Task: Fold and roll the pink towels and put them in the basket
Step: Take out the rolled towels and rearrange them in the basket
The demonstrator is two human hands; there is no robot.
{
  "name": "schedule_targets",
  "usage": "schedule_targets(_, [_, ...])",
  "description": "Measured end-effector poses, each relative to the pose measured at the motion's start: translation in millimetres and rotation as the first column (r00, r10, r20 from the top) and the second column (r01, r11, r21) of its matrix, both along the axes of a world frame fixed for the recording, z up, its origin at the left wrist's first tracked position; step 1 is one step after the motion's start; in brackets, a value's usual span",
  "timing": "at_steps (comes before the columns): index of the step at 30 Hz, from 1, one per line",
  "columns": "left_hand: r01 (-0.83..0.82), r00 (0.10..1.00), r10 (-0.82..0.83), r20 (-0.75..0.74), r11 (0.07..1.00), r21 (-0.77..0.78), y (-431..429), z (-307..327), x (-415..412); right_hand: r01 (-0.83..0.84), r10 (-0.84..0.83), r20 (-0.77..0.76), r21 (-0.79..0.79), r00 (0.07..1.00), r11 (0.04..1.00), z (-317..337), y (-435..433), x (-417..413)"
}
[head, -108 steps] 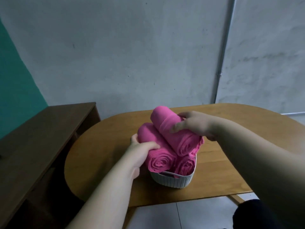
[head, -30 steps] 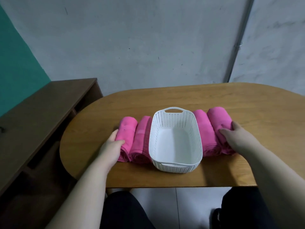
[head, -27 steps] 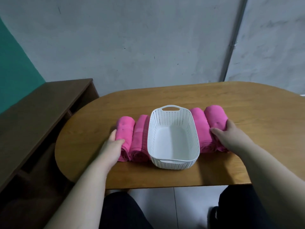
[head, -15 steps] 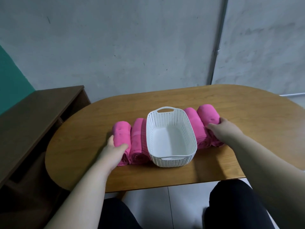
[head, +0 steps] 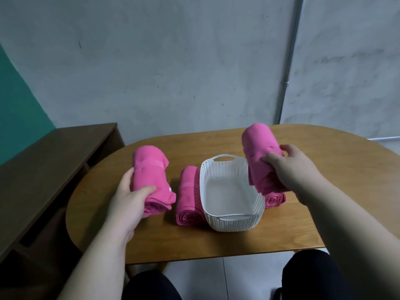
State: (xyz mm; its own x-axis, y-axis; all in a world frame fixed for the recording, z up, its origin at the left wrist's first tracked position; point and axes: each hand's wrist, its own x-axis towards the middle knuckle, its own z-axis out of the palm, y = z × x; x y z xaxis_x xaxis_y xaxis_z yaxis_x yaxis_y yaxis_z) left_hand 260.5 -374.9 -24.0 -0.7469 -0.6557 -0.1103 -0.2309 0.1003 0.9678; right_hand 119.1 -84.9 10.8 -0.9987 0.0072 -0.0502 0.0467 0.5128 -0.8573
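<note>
Your left hand (head: pixel 127 204) and right hand (head: pixel 296 169) are each squeezing a rolled towel (head: pixel 150 169) with fingers wrapped round, so be lowering them softly into the basket (head: pixel 234 224) between your fingers.

I see a rounded wooden table (head: pixel 216 245). On it sits a white perforated basket (head: pixel 234 223), empty. One rolled pink towel (head: pixel 188 204) lies against its left side, another rolled towel (head: pixel 273 200) just beside its right.
</note>
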Motion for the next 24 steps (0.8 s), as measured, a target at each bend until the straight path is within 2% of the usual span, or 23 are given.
schedule_targets(4, [0.123, 0.989, -0.116, -0.095, 0.99, 0.069, 23, 19, -4, -0.056, 0.06, 0.07, -0.064, 0.996, 0.996, -8, -12, 11])
schedule_targets(7, [0.164, 0.983, -0.139, -0.123, 0.961, 0.224, 33, 24, -6, -0.026, 0.065, 0.163, -0.23, 0.984, 0.973, -10, -11, 12])
schedule_targets(9, [0.175, 0.981, -0.129, -0.142, 0.908, 0.38, 36, 22, -6, -0.003, 0.101, 0.224, -0.397, 0.969, 0.918, -7, -9, 15])
schedule_targets(11, [0.175, 0.983, -0.128, -0.131, 0.867, 0.467, 38, 19, -7, 0.023, 0.12, 0.256, -0.495, 0.959, 0.869, -6, -8, 16])
schedule_targets(14, [0.185, 0.982, -0.152, -0.109, 0.868, 0.46, 43, 15, -8, 0.071, 0.161, 0.314, -0.615, 0.936, 0.786, -9, -8, 15])
schedule_targets(16, [0.203, 0.979, -0.169, -0.116, 0.871, 0.446, 45, 11, -8, 0.136, 0.206, 0.372, -0.713, 0.905, 0.687, -11, -8, 15])
schedule_targets(19, [0.275, 0.961, -0.219, -0.17, 0.83, 0.485, 46, 7, -11, 0.18, 0.27, 0.404, -0.785, 0.874, 0.592, -11, -6, 16])
schedule_targets(21, [0.294, 0.955, -0.235, -0.181, 0.833, 0.468, 52, 9, -15, 0.154, 0.253, 0.392, -0.757, 0.884, 0.635, -13, -6, 15])
schedule_targets(22, [0.287, 0.957, -0.242, -0.159, 0.865, 0.412, 58, 12, -18, 0.124, 0.219, 0.376, -0.706, 0.9, 0.697, -14, -6, 15])
schedule_targets(24, [0.261, 0.965, -0.253, -0.066, 0.947, 0.19, 70, 14, -29, 0.024, 0.155, 0.301, -0.517, 0.941, 0.856, -15, -9, 15])
